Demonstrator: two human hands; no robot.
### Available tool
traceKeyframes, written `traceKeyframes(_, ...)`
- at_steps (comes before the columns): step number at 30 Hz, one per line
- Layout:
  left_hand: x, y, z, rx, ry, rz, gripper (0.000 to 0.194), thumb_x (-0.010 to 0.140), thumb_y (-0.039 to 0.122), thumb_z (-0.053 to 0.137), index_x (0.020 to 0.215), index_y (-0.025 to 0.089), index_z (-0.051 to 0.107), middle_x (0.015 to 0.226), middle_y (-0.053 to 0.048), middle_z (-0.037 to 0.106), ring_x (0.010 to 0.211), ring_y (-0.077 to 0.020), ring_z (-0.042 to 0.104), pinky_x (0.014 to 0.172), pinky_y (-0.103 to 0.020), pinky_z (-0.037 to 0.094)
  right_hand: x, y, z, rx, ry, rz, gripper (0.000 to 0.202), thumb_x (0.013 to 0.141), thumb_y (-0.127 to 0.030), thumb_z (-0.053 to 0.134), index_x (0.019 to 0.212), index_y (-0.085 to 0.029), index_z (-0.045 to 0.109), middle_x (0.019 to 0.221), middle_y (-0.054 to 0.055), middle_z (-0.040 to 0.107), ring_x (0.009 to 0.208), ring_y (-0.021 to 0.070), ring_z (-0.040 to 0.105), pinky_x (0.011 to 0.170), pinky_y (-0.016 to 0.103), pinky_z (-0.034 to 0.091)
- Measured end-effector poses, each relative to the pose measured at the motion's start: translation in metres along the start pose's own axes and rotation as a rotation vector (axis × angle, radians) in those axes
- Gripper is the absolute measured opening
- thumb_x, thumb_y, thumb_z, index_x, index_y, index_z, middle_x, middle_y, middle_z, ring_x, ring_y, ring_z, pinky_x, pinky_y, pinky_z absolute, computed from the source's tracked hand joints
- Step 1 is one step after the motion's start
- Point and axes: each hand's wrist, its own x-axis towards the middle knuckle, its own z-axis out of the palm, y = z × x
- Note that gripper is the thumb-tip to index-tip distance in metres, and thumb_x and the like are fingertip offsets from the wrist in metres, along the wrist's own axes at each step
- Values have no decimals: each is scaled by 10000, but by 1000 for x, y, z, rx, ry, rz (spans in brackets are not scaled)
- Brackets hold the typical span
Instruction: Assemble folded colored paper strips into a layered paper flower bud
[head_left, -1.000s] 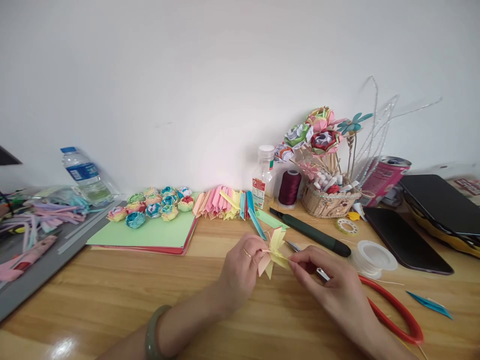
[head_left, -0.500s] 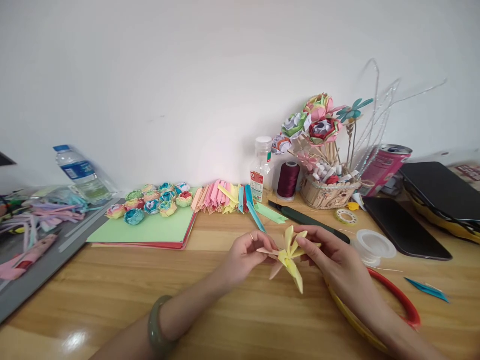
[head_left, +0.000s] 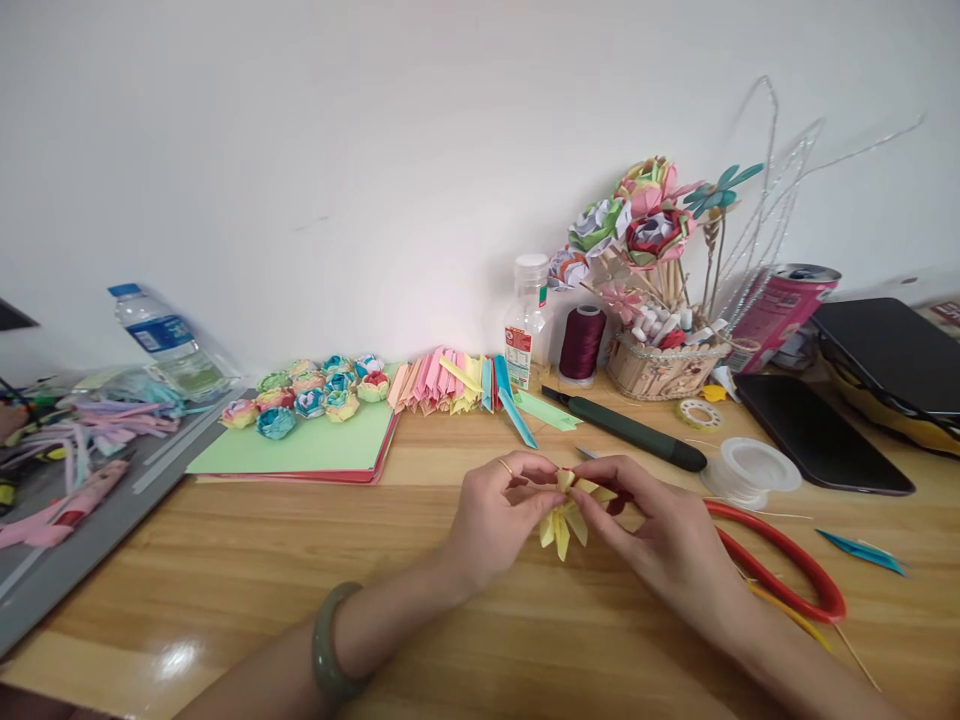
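Note:
A yellow folded-paper flower [head_left: 559, 528] is held between both hands above the wooden table, its petals pointing down and to the sides. My left hand [head_left: 499, 510] pinches its left part between thumb and fingers; a ring and a green bangle [head_left: 332, 645] are on that side. My right hand [head_left: 652, 520] grips the upper right part with thumb and index finger. A bit of red shows at the flower's top, and the fingertips partly cover its centre. Just right of my right hand lie red-handled scissors [head_left: 817, 575].
Behind stand folded paper strips [head_left: 442, 382], paper flowers on green sheets [head_left: 300, 452], a clear bottle [head_left: 527, 320], a purple thread spool [head_left: 582, 345] and a flower basket [head_left: 660, 368]. A dark green cutter [head_left: 637, 432], white spool [head_left: 754, 470] and phone [head_left: 825, 435] lie right.
The flower has turned so its petals now point downward, and both hands have closed in around its centre. The camera view has shifted slightly, and more of the red handles shows.

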Motion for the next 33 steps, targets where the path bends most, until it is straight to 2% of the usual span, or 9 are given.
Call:
traceKeyframes(4,-1,-3,0,35,26,86,128,707,187,652,818,159,594,820,-38,678,755,-132,646,729,-261,538,-1,1,3,-1,25,39,91,816,-294,528,829,-208,551,712,4,665,556,129,607,527,245,502)
traceKeyframes(10,-3,-4,1,112,51,233,72,730,159,624,766,159,562,780,-25,618,743,-116,621,695,-234,533,-1,3,2,18,-17,39,142,822,-355,556,804,-214,545,736,13,659,631,146,614,552,253,488)
traceKeyframes(21,-4,-7,-1,238,76,392,93,728,114,616,775,167,556,764,-16,642,720,-113,602,683,-236,505,-1,5,1,-14,21,-186,16,834,-217,569,827,-202,571,762,30,632,720,158,587,633,280,471)
traceKeyframes(27,-4,-7,-2,255,71,402,88,736,114,611,783,168,560,776,-23,643,733,-117,596,689,-243,497,-3,5,1,-40,0,-151,44,838,-239,562,865,-205,568,738,31,616,686,162,579,598,286,470)
traceKeyframes(33,-3,-7,-1,244,83,437,95,731,110,610,772,171,549,761,-21,633,721,-121,601,672,-242,505,-2,6,1,5,-15,-184,58,835,-172,555,809,-217,529,790,35,625,760,169,586,663,302,478)
